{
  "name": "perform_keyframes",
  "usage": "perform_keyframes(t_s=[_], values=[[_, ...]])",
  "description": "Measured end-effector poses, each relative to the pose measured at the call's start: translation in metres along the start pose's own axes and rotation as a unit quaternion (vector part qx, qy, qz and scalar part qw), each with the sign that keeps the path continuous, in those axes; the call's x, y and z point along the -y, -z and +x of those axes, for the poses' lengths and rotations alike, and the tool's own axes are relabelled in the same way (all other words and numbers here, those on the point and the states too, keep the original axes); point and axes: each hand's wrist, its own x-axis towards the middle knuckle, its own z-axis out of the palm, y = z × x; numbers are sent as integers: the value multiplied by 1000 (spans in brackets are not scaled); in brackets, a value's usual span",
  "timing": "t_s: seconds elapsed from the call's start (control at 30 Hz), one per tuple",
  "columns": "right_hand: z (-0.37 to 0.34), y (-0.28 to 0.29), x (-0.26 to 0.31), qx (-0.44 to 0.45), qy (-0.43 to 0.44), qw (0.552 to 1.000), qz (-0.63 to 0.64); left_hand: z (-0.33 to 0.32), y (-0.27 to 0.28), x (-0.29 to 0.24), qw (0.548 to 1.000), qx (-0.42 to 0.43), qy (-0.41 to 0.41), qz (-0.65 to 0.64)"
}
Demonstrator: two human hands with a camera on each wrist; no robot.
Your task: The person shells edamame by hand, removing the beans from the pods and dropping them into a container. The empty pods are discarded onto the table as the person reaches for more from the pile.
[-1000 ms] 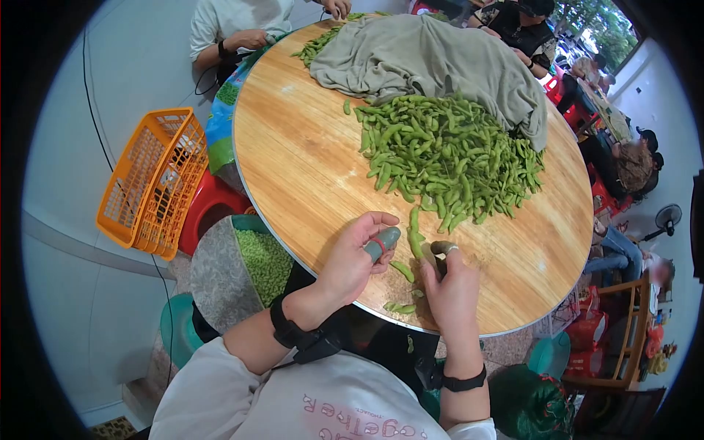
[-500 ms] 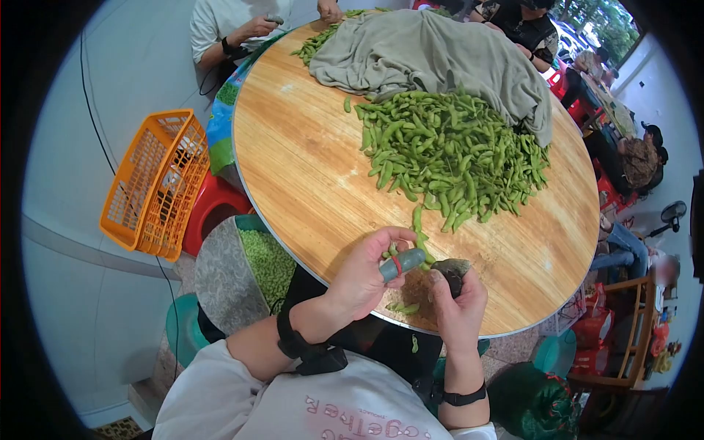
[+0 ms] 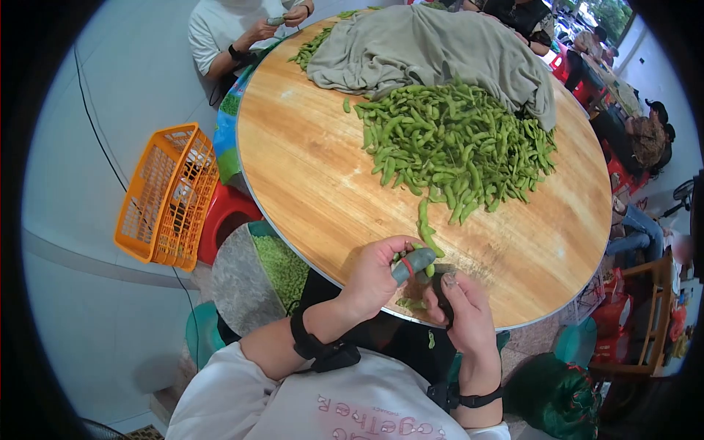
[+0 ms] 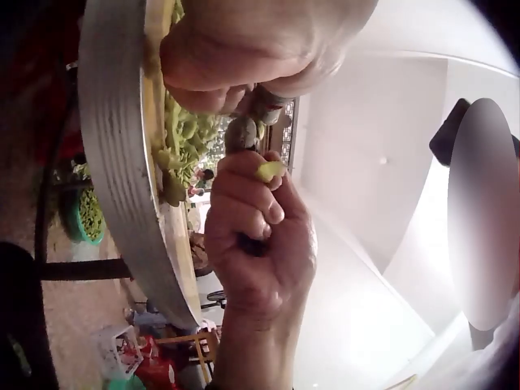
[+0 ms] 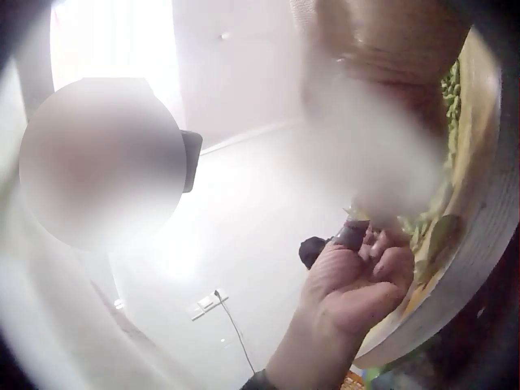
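My left hand pinches a green bean pod near the table's front edge. A grey-green cover with a red band caps its thumb. Close beside it, my right hand grips a dark tool, mostly hidden by the fingers. In the left wrist view, a yellow-green piece shows at the right hand's curled fingers. Another long pod lies on the wood just beyond the left fingertips. The right wrist view shows the left thumb's cover, with the right hand blurred above it.
A large heap of pods covers the middle of the round table, partly under a grey cloth. Shelled beans lie at my left, near an orange crate and red stool. Other people sit around.
My hands came together: the left moved right and now holds a pod by the right. The right hand turned, its dark tool now mostly covered by its fingers. The view shifted slightly.
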Motion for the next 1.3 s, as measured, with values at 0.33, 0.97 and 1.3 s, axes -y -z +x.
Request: perform_keyframes(t_s=[0.33,0.97,1.3], values=[[-2,5,-1,35,-67,985,153,2,9,11,995,72,-5,72],[8,25,-6,37,-56,979,195,18,3,0,957,125,-59,253],[13,26,1,-81,237,888,-386,17,0,-6,881,170,-118,425]])
